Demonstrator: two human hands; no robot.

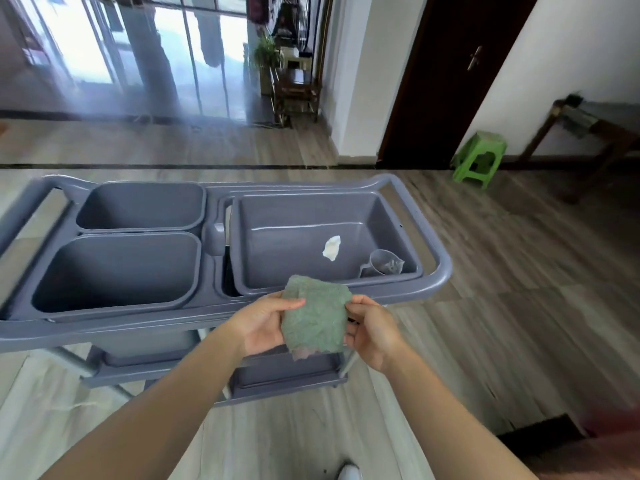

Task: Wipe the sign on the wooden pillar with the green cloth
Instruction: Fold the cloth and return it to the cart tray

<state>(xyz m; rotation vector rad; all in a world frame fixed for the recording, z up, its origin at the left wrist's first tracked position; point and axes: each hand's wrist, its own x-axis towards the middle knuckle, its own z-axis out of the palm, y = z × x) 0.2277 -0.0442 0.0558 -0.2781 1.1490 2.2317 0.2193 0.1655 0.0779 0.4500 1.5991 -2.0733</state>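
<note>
The left hand point(263, 322) and right hand point(372, 329) each pinch an edge of the green cloth point(315, 315) above the grey cart point(434, 289). No sign or pillar shows, so this looks like preparation; next comes carrying the cloth there.

I see grey cleaning cart point(408, 292) blocking straight ahead — three open bins, right tub point(391, 216) holding white scrap point(331, 248) and clear jug point(382, 263). Open wood floor point(502, 306) right of cart — green stool point(479, 159) and dark table point(595, 133) well beyond.
</note>
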